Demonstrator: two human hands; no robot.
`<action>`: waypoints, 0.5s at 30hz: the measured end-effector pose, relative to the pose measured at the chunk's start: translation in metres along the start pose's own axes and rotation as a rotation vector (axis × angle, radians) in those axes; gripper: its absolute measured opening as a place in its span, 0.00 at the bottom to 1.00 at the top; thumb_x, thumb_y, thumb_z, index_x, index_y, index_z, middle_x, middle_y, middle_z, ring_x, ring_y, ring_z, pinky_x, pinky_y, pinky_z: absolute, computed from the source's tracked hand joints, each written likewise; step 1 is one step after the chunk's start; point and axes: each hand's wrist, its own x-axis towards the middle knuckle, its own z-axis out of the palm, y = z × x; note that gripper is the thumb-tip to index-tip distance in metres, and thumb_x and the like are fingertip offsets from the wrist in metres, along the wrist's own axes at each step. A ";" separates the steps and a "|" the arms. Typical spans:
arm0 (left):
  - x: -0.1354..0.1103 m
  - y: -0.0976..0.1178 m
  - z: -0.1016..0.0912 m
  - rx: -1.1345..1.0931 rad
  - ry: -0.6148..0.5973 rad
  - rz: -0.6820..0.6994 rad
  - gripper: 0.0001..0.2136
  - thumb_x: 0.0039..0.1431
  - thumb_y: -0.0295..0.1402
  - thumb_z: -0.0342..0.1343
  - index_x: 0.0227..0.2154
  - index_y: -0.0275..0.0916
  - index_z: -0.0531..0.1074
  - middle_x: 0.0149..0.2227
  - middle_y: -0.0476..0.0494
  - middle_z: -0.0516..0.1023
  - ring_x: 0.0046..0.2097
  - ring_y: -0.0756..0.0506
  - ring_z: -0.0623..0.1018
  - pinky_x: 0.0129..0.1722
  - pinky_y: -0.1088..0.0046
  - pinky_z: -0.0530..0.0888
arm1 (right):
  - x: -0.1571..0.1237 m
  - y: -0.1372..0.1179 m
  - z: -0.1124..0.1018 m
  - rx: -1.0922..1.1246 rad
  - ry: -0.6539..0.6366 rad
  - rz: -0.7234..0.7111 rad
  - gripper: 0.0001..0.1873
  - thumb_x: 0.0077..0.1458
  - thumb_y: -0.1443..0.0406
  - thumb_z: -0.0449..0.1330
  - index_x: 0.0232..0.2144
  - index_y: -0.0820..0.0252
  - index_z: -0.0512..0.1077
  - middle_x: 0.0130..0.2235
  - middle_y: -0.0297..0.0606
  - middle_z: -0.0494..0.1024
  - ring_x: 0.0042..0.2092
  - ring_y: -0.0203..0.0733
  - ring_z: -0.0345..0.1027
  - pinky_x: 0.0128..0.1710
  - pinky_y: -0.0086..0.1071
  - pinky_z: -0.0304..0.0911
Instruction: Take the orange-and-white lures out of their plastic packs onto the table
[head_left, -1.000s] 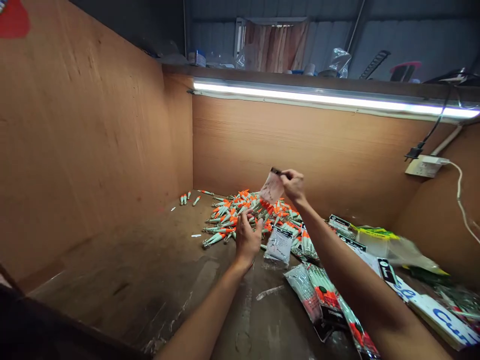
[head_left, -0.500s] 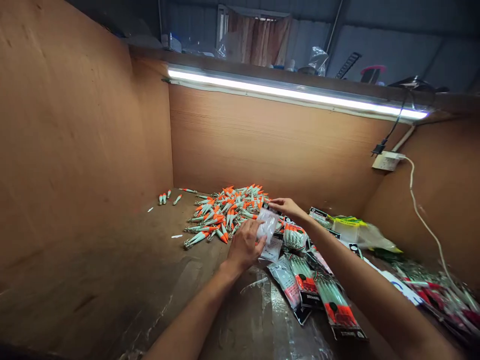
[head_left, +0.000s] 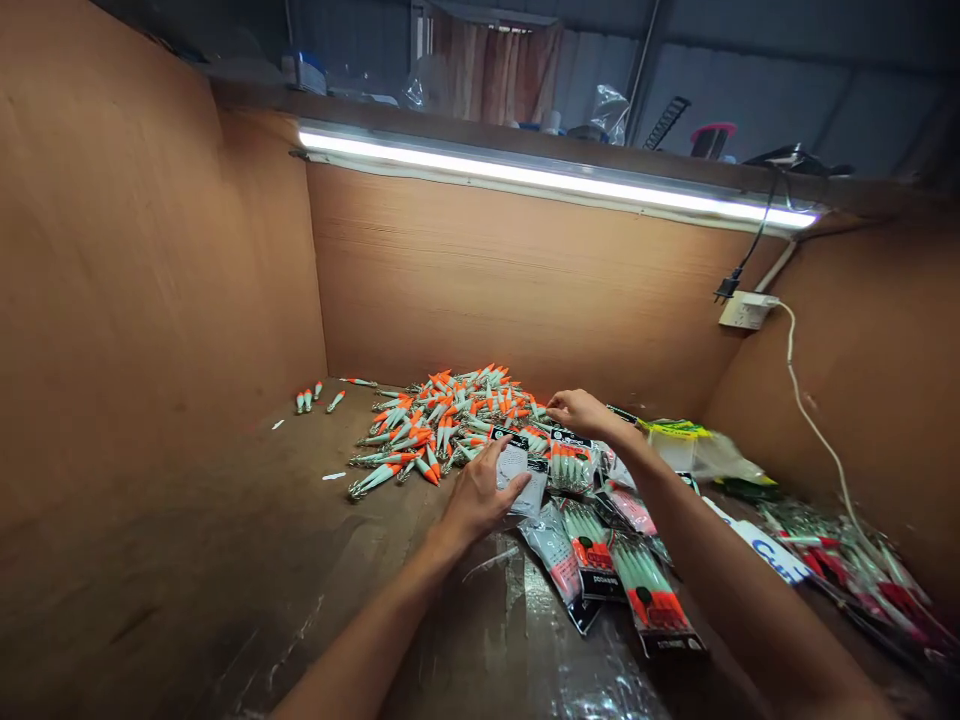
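My left hand (head_left: 480, 495) is at the front edge of the lure pile, thumb and fingers apart. Its fingertips reach the clear bag with a black header (head_left: 512, 458), which looks flat and rests over another bag (head_left: 532, 490). My right hand (head_left: 581, 412) is at the pile's right side with curled fingers, its fingertips close together beside the lures; whether something small is between them is hidden. The heap of squid jigs (head_left: 450, 420) has pale bodies, orange ends and metal hooks. A filled lure pack (head_left: 571, 465) lies below my right hand.
More filled packs (head_left: 649, 595) lie in front, towards the right. Behind my right forearm are a yellow-topped plastic bag (head_left: 679, 445) and pink-and-white lures (head_left: 862, 570). A few loose jigs (head_left: 304, 400) lie at far left. A white cable (head_left: 799, 385) hangs from a socket (head_left: 748, 310).
Both hands held the clear bag up before; now it lies lower, by my left hand, whose fingers have spread. My right hand has left the bag's header and moved slightly right.
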 end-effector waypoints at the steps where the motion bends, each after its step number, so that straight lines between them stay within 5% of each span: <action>1: -0.001 0.000 0.000 0.001 0.009 0.002 0.29 0.61 0.43 0.59 0.62 0.39 0.66 0.60 0.34 0.74 0.60 0.36 0.74 0.61 0.57 0.69 | 0.001 0.001 0.006 -0.030 -0.030 0.072 0.14 0.57 0.58 0.61 0.41 0.56 0.80 0.44 0.45 0.82 0.47 0.49 0.74 0.45 0.34 0.63; 6: 0.001 -0.010 0.003 -0.107 0.089 -0.039 0.26 0.61 0.44 0.59 0.60 0.40 0.69 0.57 0.35 0.77 0.58 0.36 0.76 0.59 0.55 0.69 | -0.009 0.015 0.015 -0.043 -0.024 0.102 0.06 0.50 0.68 0.64 0.32 0.58 0.80 0.41 0.43 0.81 0.47 0.47 0.72 0.49 0.35 0.63; 11: 0.012 -0.015 -0.003 -0.532 0.101 -0.153 0.25 0.65 0.49 0.54 0.58 0.38 0.70 0.57 0.33 0.77 0.58 0.36 0.76 0.59 0.56 0.70 | -0.036 -0.018 -0.035 0.398 0.042 -0.404 0.06 0.61 0.62 0.61 0.39 0.54 0.78 0.49 0.40 0.78 0.52 0.44 0.70 0.56 0.41 0.63; 15: 0.017 -0.008 -0.021 -0.803 0.046 -0.179 0.29 0.63 0.50 0.56 0.62 0.40 0.67 0.64 0.35 0.70 0.65 0.35 0.69 0.64 0.58 0.64 | -0.055 -0.053 -0.058 0.808 0.037 -0.570 0.08 0.62 0.57 0.62 0.36 0.53 0.77 0.58 0.41 0.71 0.59 0.45 0.65 0.60 0.44 0.62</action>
